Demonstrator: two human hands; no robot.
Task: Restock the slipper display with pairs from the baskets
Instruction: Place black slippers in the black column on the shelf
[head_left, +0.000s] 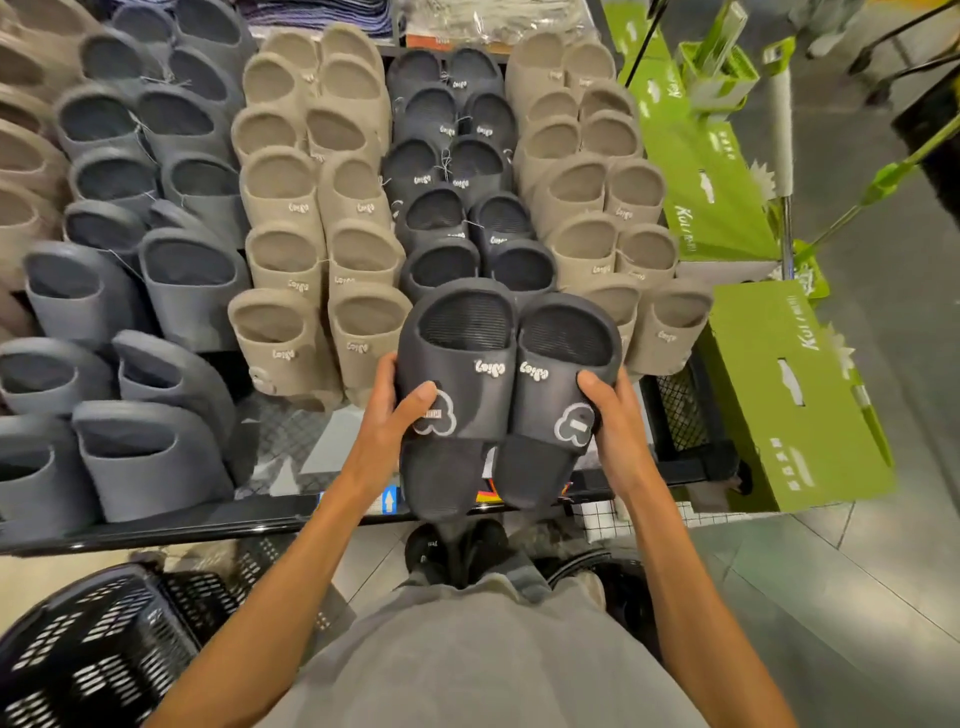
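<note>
Nearest, at the low left, a black basket (104, 639) with slotted walls stands on the floor. A second dark basket (618, 582) shows only partly at the low right, beside the person's leg.

Above them both arms reach forward. The left grip (395, 410) holds the left side of a black pair (509, 374): the thumb lies on the strap next to a white badge and the fingers curl around the outer edge. The right grip (613, 415) holds the right side in the same way, with the thumb on the strap and the fingers wrapped under. The two slippers lie side by side and touch each other. Their heels point to the person and hang over the near edge of the shelf (208, 514).

The pair is just near of the black row (457, 171) in the middle of the display, and its far end covers the nearest slippers of that row. On both sides of this row stand beige rows, one on the left (311, 208) and one on the right (592, 197). Farther left are grey-blue slippers (145, 208). At the near part of the shelf, left of the pair, the mesh floor (291, 431) is bare.

On the right, green boxes (789, 395) lean beside the shelf.
</note>
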